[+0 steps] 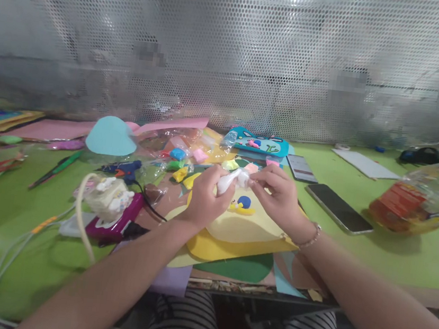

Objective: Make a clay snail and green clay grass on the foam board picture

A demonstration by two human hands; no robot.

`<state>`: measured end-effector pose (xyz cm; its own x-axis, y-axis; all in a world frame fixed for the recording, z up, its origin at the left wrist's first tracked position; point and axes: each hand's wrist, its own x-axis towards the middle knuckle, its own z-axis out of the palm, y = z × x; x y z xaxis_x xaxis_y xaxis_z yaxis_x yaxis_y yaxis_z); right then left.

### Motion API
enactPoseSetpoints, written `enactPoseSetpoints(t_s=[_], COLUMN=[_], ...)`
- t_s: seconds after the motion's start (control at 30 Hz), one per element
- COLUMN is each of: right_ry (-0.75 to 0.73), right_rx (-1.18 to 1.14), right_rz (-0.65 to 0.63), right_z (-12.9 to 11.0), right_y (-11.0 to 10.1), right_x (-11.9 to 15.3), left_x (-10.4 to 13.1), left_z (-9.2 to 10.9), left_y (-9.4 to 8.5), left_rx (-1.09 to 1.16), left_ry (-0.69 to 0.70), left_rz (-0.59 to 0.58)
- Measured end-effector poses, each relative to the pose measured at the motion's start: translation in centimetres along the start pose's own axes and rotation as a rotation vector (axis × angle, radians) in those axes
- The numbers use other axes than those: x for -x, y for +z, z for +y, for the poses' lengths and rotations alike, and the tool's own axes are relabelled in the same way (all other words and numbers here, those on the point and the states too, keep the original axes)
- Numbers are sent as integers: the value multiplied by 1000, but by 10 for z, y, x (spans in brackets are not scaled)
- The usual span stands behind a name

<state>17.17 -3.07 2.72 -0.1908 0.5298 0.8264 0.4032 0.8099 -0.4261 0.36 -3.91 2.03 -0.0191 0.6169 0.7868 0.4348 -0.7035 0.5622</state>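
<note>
We are observing a white lump [226,183] at the centre of the frame, suspended between the two hands and clear of the sheets below. The left hand [209,198] is closing its grip around the lump's thicker left part, apparently to keep it steady, while the right hand [277,195] is pinching the narrower, crinkled end between fingertips; we are judging that this opposed hold is letting the fingers work finely. We cannot tell whether that end is wrapper or the same soft material. Directly beneath, a pale yellow sheet [231,232] bearing a blue piece [244,203] is lying within easy reach, and it is resting over a deeper yellow sheet [225,250], with a dark green sheet [244,270] showing at the lower edge. Left of centre, small coloured packets [180,174] are lying just beyond the left hand, probably for ready picking. Toward the right of the frame, a phone [340,208] and a bottle [402,205] are occupying the green bench [403,262] beside the sheets, seemingly set aside from the handling area. At left, a plugged charger cluster [111,199] is standing apart from the sheets, its cable [11,259] looping toward the lower left.
</note>
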Motion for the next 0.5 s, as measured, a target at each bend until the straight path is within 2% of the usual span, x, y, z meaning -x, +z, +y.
enactPoseSetpoints(t_s=[0.07,0.2,0.27,0.37,0.5], right_ry=[54,243,320,335,324], right_rx=[-55,-207,-255,-238,-200], right_rz=[-3,-37,-44,-29,17], right_z=[-1,-2,-3,-3,-3], right_y=[0,0,0,-2,-4], right_x=[-2,-5,-6,-7,-8], left_x=[-1,-3,-3,-3,-5], left_z=[-2,-10,-15,-17,-17], left_y=[1,9,13,16,15], left_rx=[111,525,682,790,822], left_ry=[-99,-437,-549,-624,-630], left_rz=[-21,-69,-80,-82,-69])
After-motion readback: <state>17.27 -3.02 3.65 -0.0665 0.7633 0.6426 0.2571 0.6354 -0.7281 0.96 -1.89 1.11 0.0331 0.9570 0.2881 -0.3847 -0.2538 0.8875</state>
